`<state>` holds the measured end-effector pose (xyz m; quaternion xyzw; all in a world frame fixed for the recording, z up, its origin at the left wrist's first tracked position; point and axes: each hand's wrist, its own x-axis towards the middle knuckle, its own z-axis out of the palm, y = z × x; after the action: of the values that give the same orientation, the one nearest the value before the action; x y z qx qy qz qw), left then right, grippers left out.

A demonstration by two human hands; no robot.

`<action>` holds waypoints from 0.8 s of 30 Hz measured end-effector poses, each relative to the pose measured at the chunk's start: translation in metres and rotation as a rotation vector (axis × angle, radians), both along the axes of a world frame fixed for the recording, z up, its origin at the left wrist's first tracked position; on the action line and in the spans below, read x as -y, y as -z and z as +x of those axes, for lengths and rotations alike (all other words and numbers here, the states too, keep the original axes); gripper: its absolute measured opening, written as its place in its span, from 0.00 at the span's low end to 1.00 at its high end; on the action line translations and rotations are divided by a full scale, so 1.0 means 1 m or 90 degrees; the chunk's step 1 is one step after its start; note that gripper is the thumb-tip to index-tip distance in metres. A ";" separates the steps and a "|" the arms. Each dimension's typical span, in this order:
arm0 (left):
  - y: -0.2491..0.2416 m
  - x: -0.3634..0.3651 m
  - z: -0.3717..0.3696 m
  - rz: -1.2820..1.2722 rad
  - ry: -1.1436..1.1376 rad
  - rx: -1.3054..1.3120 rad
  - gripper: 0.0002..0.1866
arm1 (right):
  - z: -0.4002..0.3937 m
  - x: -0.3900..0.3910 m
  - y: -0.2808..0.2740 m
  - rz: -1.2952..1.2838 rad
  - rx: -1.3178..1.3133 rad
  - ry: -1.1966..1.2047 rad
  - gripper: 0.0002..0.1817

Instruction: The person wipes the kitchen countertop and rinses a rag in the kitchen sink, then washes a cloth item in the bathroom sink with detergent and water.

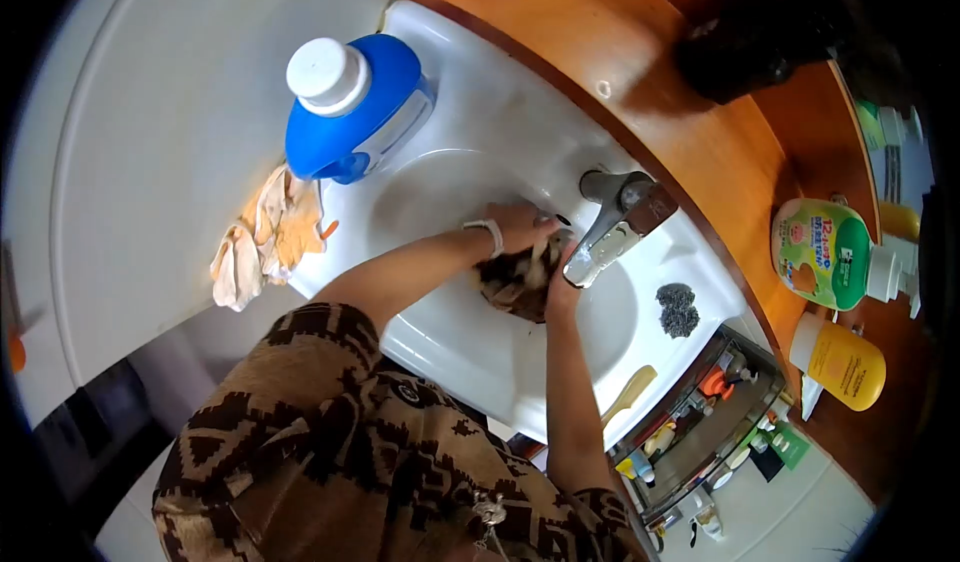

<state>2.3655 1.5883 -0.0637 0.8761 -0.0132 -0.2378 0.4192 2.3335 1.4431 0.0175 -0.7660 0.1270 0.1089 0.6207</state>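
In the white sink (480,167), a crumpled brown, black and beige item (515,287) that looks like patterned cloth is between my hands. My left hand (512,225), with a white band at the wrist, closes over its upper end. Against its right side is my right hand (563,292), partly hidden beneath the metal faucet (620,227); its fingers are mostly out of sight but appear curled onto the item. The faucet's spout reaches over the right hand.
A blue bottle with a white cap (355,112) stands on the sink's left rim, near a crumpled beige cloth (268,237). On the right rim lie a steel wool pad (677,309) and a yellowish brush handle (630,392). A green pump bottle (825,252) sits on the wooden shelf (560,12).
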 end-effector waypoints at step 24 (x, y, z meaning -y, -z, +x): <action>-0.044 -0.007 0.023 0.145 0.000 -0.188 0.23 | 0.024 0.003 0.050 0.006 -0.109 -0.137 0.23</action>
<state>2.3890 1.5954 -0.0201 0.8735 0.0756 -0.3640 0.3144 2.3575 1.4399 -0.0320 -0.7603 0.0963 0.2406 0.5956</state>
